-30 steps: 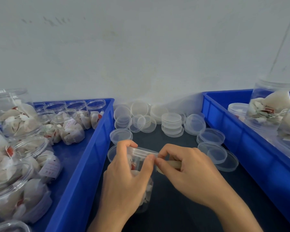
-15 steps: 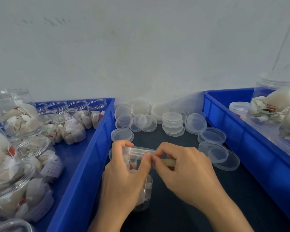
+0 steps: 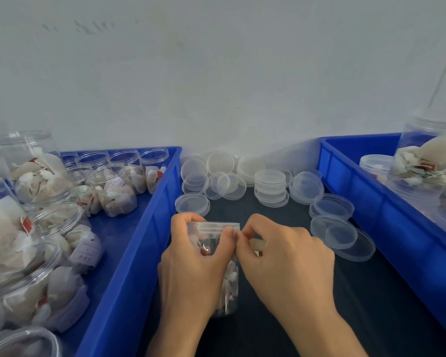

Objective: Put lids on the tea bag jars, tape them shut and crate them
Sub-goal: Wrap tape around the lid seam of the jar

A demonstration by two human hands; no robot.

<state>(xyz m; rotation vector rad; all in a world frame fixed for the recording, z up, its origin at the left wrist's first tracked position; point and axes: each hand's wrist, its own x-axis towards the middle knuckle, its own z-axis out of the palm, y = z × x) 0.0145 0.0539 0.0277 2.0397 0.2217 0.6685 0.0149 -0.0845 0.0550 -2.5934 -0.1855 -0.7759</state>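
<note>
Head view cut off most of the right crate [image 3: 366,202] and the big jars at the left edge. My left hand [image 3: 191,264] wrapped the jar [image 3: 227,279], fingers curled round it, thumb pressed near the lid [image 3: 213,226]; the hand hid most of the jar's body. My right hand [image 3: 286,261] pinched at the lid's edge, thumb and forefinger together; a pale tan piece behind the fingers was too hidden to identify, maybe tape. Jar stood on the dark mat [image 3: 294,318] between the two crates, clear ribbed plastic, white tea bags with red tags inside. Left crate [image 3: 129,253] was glossy blue, holding open jars of bags. Loose lids [image 3: 269,188], thin, round, translucent, lay stacked and scattered along the wall [image 3: 216,86]. Edges blurred.
</note>
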